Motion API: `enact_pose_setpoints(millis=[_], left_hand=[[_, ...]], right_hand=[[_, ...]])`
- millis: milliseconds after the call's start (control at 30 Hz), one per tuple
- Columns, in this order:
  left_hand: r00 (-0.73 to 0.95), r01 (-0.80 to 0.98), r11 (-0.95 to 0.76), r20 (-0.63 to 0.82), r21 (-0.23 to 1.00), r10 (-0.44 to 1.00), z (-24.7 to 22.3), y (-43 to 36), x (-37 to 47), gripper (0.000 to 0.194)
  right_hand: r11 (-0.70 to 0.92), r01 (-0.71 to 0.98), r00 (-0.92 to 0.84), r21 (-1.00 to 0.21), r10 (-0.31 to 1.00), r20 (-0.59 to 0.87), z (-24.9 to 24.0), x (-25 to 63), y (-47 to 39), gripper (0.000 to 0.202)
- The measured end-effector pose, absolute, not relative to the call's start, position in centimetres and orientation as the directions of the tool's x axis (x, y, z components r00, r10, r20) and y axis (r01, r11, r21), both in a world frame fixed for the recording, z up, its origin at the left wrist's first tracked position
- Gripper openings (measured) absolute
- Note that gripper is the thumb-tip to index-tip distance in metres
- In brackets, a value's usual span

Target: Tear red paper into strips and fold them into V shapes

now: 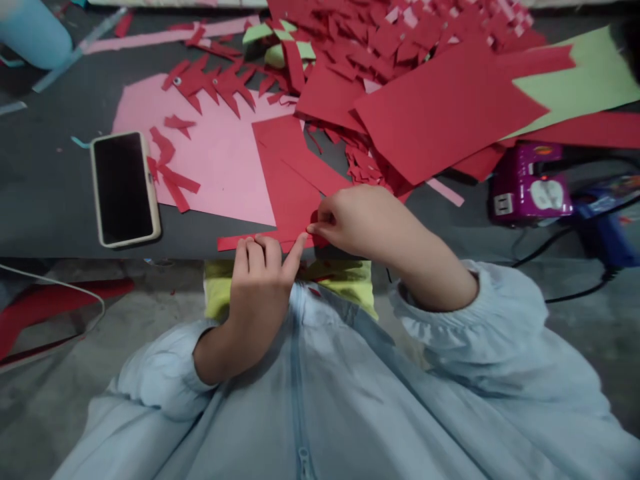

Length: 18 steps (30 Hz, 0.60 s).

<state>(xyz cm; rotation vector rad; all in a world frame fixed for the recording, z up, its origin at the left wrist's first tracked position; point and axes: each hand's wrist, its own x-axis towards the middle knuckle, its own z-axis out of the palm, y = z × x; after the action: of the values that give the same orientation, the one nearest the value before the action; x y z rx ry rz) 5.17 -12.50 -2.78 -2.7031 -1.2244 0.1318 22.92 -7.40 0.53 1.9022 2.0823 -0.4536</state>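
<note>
While the left hand point(263, 287) spreads its fingers over the red strip point(227, 244) at the near edge of the tabletop point(45, 187), the right hand point(360, 213) bunches its fingertips at the strip's three-o'clock end; whether they truly pinch it is hard to make out. The strip seems the piece in work, not yet a finished shape. From it, at eleven o'clock, red shapes point(193, 81) with eyes look complete beside the pink sheet's point(215, 167) far edge. At one o'clock lies a heap point(350, 47) of small pieces; at two, red sheets point(440, 113) seem yet unused.
</note>
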Motion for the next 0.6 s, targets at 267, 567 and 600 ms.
enact_pose_setpoints(millis=[267,567,600], left_hand=[[0.662,0.699,-0.671,-0.130,-0.247,0.738,-1.8,-12.1,4.8,0.052],[0.678,0.702,-0.705,-0.207,-0.104,0.705,-1.9,-11.1,2.4,0.050],[0.678,0.706,-0.702,-0.195,-0.097,0.709,-2.1,-11.1,1.9,0.049]], right_hand=[[0.077,0.993,-0.110,-0.095,0.901,-0.419,0.3,22.9,-7.3,0.030],[0.027,0.990,-0.081,-0.139,0.913,-0.399,-0.1,22.8,-7.9,0.030],[0.023,0.989,-0.080,-0.143,0.912,-0.403,-0.2,22.8,-7.9,0.030]])
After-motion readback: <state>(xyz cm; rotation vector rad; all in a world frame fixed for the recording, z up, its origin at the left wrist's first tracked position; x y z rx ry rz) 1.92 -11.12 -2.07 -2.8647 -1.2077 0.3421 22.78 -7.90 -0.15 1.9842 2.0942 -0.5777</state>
